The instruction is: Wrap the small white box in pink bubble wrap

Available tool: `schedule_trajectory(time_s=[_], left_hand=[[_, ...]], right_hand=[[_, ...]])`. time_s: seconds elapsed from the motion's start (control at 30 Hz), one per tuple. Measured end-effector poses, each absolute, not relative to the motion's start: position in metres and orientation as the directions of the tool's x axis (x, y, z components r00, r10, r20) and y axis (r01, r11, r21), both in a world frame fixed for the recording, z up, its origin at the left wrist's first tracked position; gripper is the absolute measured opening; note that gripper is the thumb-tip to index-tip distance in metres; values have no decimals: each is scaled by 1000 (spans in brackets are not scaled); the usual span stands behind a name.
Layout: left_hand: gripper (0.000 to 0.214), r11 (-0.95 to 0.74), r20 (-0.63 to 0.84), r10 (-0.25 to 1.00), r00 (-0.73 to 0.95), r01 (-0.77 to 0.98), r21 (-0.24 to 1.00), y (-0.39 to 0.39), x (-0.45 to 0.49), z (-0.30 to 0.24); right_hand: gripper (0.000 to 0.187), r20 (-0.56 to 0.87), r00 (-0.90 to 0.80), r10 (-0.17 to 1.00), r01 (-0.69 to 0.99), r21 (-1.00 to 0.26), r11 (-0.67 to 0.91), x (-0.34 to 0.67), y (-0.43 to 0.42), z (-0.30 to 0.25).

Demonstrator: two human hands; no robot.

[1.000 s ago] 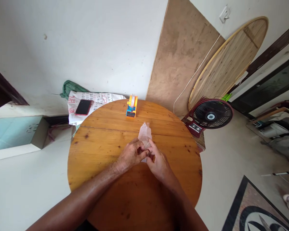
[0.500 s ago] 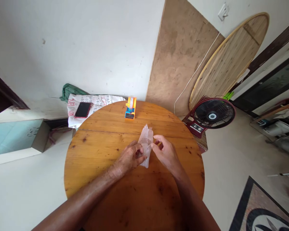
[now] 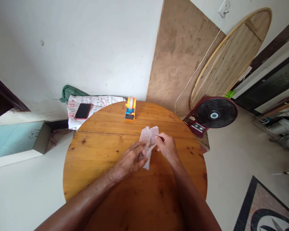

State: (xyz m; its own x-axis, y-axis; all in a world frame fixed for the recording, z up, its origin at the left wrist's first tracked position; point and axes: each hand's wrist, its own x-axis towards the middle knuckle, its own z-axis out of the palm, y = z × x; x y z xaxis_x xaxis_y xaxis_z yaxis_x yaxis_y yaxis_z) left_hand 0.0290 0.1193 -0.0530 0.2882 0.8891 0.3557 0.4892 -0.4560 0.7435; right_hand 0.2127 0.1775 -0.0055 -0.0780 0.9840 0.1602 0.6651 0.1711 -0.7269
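Note:
A piece of clear bubble wrap lies on the round wooden table, in the middle. My left hand presses its near part down, fingers curled over the sheet. Pinching the wrap's right edge, my right hand lifts and folds that edge, so the upper part stands a little off the table. Whether anything is inside the wrap is hidden.
A small orange and blue tape dispenser stands at the table's far edge. A red phone lies on a printed sack behind the table's left. A red floor fan stands to the right. Boards lean on the wall.
My right hand has moved up from the near end and taken the wrap's right edge. The wrap's upper part has opened wider. My left hand stays on the wrap.

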Motion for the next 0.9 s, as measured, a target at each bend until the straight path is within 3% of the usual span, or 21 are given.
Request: schedule_trajectory(time_s=[0.1,0.2,0.3,0.5,0.7,0.8,0.9], left_hand=[[16,-435,324,898,299,478,763,121,29,-57],[16,-419,303,904,300,490,765,122,29,-60],[15,-423,305,904,301,511,748,122,28,-59],[13,-451,334,891,307,514,730,120,28,-56],[30,-467,369,884,287,522,713,119,29,-54],[46,-536,431,844,320,548,643,118,28,-51],[40,-601,483,795,367,584,546,117,28,-51]], right_hand=[[25,65,-36,997,340,-938,73,213,177,-13],[32,-37,-28,999,118,-992,-33,206,177,-16],[37,-84,-53,995,33,-996,-83,199,176,-18],[28,-43,-104,994,55,-998,-37,203,176,-22],[16,173,-213,962,267,-936,228,206,181,-39],[17,222,-237,946,293,-912,287,204,184,-51],[14,289,-259,922,320,-875,364,204,187,-59]])
